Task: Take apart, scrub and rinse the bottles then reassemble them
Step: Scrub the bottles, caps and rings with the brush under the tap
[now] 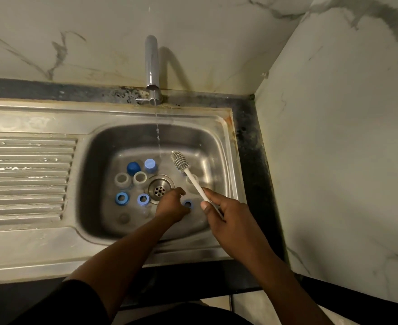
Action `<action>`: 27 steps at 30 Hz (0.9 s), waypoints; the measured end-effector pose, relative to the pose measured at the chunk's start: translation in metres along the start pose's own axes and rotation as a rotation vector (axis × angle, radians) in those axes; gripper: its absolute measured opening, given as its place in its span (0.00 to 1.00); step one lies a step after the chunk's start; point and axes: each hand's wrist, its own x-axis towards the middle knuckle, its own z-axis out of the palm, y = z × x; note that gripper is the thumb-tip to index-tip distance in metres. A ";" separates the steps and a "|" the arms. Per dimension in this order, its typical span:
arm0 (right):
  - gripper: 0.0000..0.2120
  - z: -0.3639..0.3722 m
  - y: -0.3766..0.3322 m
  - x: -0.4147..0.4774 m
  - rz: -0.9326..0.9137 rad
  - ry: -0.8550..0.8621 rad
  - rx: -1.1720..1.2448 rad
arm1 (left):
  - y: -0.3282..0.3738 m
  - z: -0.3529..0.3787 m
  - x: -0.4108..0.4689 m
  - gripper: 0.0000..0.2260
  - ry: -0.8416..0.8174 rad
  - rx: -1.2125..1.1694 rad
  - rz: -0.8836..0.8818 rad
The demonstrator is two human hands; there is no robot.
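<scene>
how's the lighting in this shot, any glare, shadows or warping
Head view: dim, yellowish light; the tap throws a dark shadow on the wall to its right; soft glare on the sink wall; wide-angle lens bends the counter edges; the basin floor under the left hand looks murky.

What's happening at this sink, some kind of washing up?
A person is washing bottle parts. The right hand holds a white bottle brush with its bristle head raised over the sink. The left hand reaches down into the basin beside the drain, close to a blue ring. More blue rings, grey rings and two blue caps lie spread on the sink floor. The tap is running a thin stream. Nothing has been put back together yet.
</scene>
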 end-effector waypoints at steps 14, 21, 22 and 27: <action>0.15 0.065 -0.090 0.015 -0.214 -0.088 0.005 | -0.034 -0.174 -0.125 0.07 0.382 -0.382 0.036; 0.18 0.118 -0.142 0.028 -0.303 -0.162 -0.032 | -0.092 -0.244 -0.180 0.07 0.576 -0.503 -0.013; 0.18 0.124 -0.148 0.029 -0.304 -0.169 -0.031 | -0.100 -0.250 -0.186 0.07 0.597 -0.509 -0.029; 0.18 0.149 -0.179 0.031 -0.349 -0.224 -0.064 | -0.150 -0.279 -0.214 0.09 0.723 -0.429 -0.147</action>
